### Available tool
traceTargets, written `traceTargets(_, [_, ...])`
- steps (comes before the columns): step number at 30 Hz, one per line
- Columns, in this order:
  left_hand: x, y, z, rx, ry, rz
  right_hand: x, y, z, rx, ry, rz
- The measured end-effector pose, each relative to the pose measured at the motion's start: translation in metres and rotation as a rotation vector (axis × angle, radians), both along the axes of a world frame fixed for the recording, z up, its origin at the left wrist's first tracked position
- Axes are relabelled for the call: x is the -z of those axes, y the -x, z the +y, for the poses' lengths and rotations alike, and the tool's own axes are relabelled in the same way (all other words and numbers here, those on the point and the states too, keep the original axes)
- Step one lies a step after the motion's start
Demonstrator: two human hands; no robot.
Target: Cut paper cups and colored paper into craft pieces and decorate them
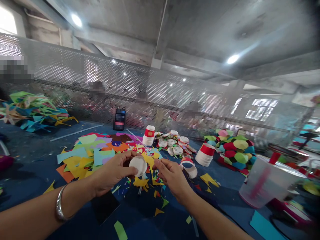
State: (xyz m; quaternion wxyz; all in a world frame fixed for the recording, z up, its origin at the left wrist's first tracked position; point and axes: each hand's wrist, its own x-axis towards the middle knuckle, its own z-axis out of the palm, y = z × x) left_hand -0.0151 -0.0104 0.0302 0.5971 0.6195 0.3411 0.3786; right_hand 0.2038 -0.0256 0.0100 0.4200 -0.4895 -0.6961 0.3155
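Note:
My left hand (pixel 116 171), a silver bangle on its wrist, grips a round white paper cup base (pixel 138 166) between thumb and fingers. Just right of it, my right hand (pixel 171 175) is pinched closed near some yellow paper; whatever its fingertips hold is too small to make out. Beneath both hands lie cut paper scraps (pixel 141 182) in many colours. A red-and-white cut cup ring (pixel 189 167) rests on its side beside my right hand. Left of the hands spreads a heap of coloured paper sheets (pixel 80 163).
Behind the hands stand red-and-white paper cups (pixel 148 136), a pile of cut cup bottoms (pixel 172 144) and another cup stack (pixel 205 155). Coloured paper balls (pixel 236 150) and a translucent tub (pixel 265 186) are at right. A phone (pixel 119 119) leans against the perforated screen (pixel 165 93).

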Motion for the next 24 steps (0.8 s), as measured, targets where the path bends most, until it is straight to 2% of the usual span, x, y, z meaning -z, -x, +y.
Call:
traceTargets(2, [0.000,0.000,-0.001,-0.010,-0.017,0.011,-0.001,0.003,-0.002,-0.014,0.084,0.111])
traceTargets(6, [-0.002,-0.002,-0.004,0.053,-0.021,0.031,-0.006,0.010,-0.009,-0.119,0.225,0.337])
traceTargets(19, [0.000,0.001,-0.004,0.232,0.133,-0.066,-0.012,0.011,-0.014,-0.243,0.390,0.487])
traceTargets(24, [-0.002,0.005,-0.006,0.386,0.148,-0.115,-0.015,0.010,-0.015,-0.256,0.437,0.528])
